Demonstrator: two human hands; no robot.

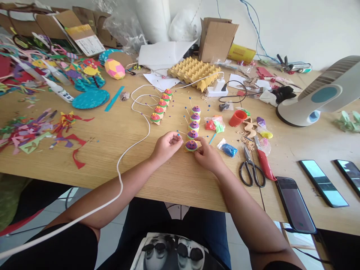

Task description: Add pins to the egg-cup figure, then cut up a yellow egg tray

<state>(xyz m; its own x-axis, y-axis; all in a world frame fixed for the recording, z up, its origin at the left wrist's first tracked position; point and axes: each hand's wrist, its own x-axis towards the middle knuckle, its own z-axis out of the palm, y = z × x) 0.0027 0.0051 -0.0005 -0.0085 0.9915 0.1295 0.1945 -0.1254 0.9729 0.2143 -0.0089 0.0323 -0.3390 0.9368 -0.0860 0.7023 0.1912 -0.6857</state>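
Observation:
A row of egg-carton cups (pixel 194 125) decorated with purple and green clay stands before me, with thin blue-tipped sticks poking out at its sides. My left hand (pixel 168 145) is closed in a pinch on a thin blue-tipped stick (pixel 179 135), just left of the nearest cup. The fingers of my right hand (pixel 207 154) are bent around the right side of that nearest cup and steady it; part of the fingertips is hidden. Farther back to the left is a second egg-carton row (pixel 159 110) with red and green clay and similar sticks.
To the right lie black scissors (pixel 249 168), a red-handled knife (pixel 264 163), a blue clay packet (pixel 229 149), a red cup (pixel 237 118), several phones (pixel 296 202) and a white fan (pixel 306 101). A white cable (pixel 119 168) crosses over my left forearm. Paper scraps (pixel 33 131) cover the left.

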